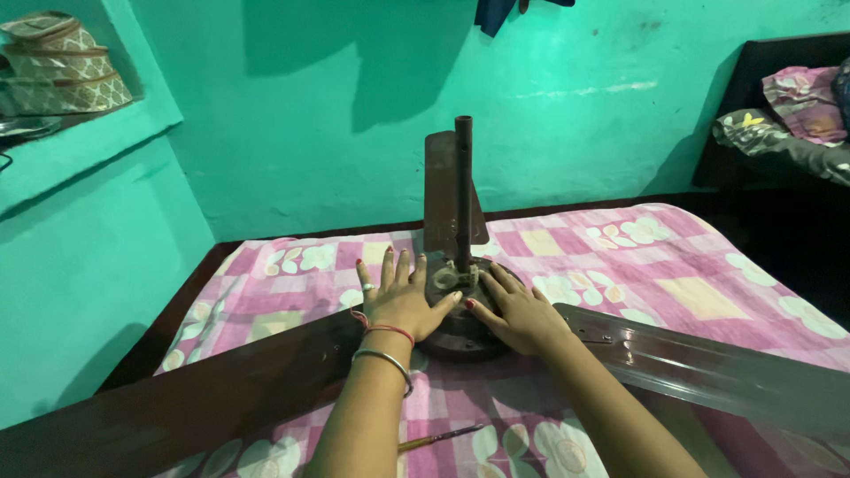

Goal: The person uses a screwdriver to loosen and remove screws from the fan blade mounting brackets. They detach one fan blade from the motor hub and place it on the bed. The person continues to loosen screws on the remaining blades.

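We see a dark brown ceiling fan (460,323) lying on a bed covered by a pink checked sheet with floral patches (673,265), its downrod (463,190) standing upright from the motor hub. Our left hand (403,301) lies flat on the hub's left side, fingers spread and gripping nothing; our right hand (518,310) rests open on the right side, fingers stretched toward the rod's base. One blade (177,398) runs toward the lower left, another (708,367) to the right, and a third rises behind the rod. A thin pencil-like tool (440,436) lies on the sheet between our forearms. Turquoise walls (310,115) enclose the room; a shelf on the left holds patterned bags (62,62), and crumpled bedding (788,115) sits at far right.
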